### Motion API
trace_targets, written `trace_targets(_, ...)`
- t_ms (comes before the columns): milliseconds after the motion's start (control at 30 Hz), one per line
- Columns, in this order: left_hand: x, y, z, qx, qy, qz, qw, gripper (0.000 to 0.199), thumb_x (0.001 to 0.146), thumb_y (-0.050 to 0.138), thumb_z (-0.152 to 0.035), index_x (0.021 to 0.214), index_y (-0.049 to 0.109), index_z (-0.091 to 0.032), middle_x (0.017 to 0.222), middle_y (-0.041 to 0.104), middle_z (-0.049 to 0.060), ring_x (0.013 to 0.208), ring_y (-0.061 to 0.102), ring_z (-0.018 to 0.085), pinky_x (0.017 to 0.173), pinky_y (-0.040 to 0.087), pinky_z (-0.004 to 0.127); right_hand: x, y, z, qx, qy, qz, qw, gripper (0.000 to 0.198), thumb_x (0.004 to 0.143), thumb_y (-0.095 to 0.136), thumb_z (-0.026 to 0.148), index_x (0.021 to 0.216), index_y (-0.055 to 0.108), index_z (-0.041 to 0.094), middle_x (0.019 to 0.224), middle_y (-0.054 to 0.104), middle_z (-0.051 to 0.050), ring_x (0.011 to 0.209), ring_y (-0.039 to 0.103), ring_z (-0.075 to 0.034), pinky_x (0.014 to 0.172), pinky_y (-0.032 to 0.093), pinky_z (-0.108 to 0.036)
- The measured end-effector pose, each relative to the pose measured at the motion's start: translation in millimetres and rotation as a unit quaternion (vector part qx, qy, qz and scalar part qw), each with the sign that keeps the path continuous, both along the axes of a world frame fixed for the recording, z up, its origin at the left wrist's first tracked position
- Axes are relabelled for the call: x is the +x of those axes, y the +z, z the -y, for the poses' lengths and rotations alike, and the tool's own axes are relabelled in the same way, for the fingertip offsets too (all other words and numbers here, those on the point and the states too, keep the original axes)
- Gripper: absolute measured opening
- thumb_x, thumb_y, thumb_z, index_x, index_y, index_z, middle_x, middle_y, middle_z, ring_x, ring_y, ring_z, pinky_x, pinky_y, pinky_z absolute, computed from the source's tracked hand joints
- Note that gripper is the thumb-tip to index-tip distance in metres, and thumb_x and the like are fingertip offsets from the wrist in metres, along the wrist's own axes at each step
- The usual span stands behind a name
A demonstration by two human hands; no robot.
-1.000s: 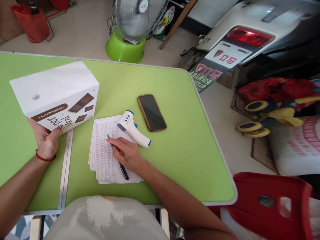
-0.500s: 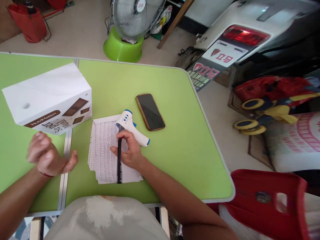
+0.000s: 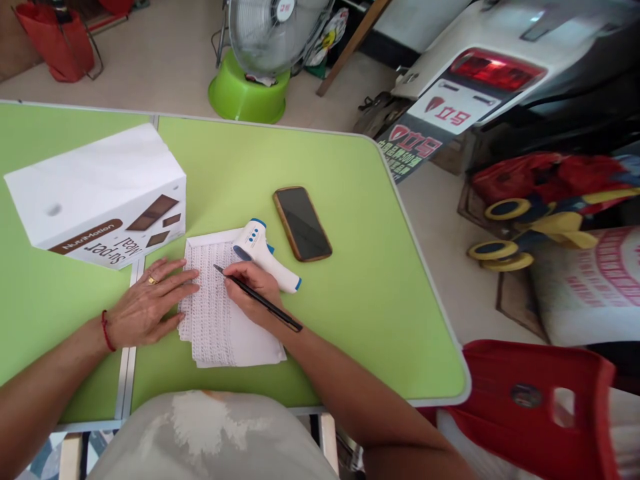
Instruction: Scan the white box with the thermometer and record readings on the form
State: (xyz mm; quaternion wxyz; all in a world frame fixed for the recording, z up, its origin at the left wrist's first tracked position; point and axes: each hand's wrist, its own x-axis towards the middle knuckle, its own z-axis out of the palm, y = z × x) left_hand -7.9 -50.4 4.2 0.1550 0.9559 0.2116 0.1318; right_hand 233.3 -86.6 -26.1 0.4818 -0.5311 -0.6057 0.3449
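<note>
My right hand [image 3: 253, 291] is closed around a black pen [image 3: 267, 305], whose tip points up and left over a stack of paper [image 3: 215, 333] covered in rows of handwriting. Whether the tip touches the sheet I cannot tell. My left hand [image 3: 153, 303] lies flat with spread fingers, its fingertips on the paper's left edge. It wears a gold ring, and a red string circles the wrist. A white and blue infrared thermometer [image 3: 270, 260] rests across the top right of the paper, just beyond my right hand.
A phone [image 3: 303, 224] in a brown case lies right of the thermometer. A white carton [image 3: 95, 180] stands at the left on the green table [image 3: 380, 300]. Beyond the table are a fan [image 3: 275, 33] on a green tub [image 3: 250, 97], a white scooter [image 3: 500, 60] and a red chair [image 3: 530, 400].
My left hand has come down from above the table onto the paper, and its curled fingers have spread. The pen has swung from upright to slanting, its tip now over the writing.
</note>
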Motion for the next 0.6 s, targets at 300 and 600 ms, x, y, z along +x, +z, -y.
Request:
trace_targets(300,0.0,0.0,-0.8,-0.008,0.007,-0.005,1.000,0.040,0.094,0.050,-0.025,0.133,0.049,-0.017,0.145,0.049,0.012,0.138,0.038,0.033,0.113,0.031,0.059,-0.6,-0.4,-4.9,0.042,0.025,0.079,0.996,0.013,0.085,0.054,0.022,0.090,0.066,0.022,0.079,0.072,-0.001,0.068,0.065,-0.014,0.065,0.054,-0.028)
trace_targets(600,-0.4,-0.4,-1.2,-0.012,0.011,-0.006,1.000,0.039,0.094,0.049,-0.026,0.132,0.050,-0.017,0.145,0.049,0.012,0.137,0.040,0.031,0.113,0.030,0.058,-3.4,-1.5,-6.5,0.065,0.022,0.103,0.992,0.016,0.085,0.052,0.019,0.091,0.067,0.022,0.083,0.073,-0.002,0.071,0.066,-0.015,0.068,0.055,-0.029)
